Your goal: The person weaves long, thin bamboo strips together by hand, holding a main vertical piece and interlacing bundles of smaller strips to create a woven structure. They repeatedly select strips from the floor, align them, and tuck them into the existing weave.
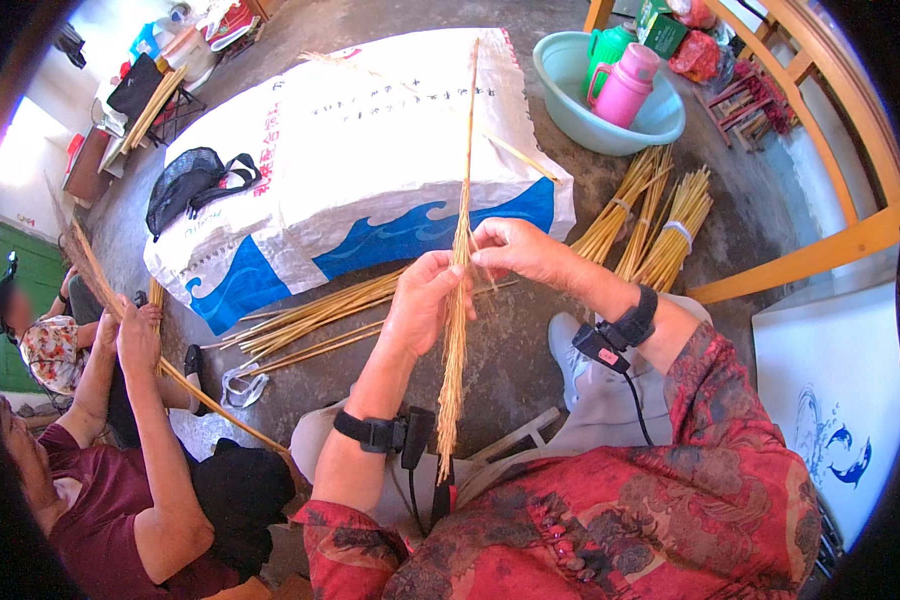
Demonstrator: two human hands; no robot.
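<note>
Straw [454, 350] is running from twelve to six o'clock through the head view's centre; the left hand [422, 297] is holding it in a narrow grip, the right hand [520, 250] is pinching its strands. A white sack [370, 150] is lying toward eleven.

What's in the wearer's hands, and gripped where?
A straw stalk, about mid-length, in the left hand; the right hand is there too, its grip unclear.

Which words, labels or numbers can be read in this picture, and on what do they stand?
White sheet: red characters on its left part, black ones toward its far side; I do not copy them out.
Pink label on the black right-wrist device: too small to read.
</note>
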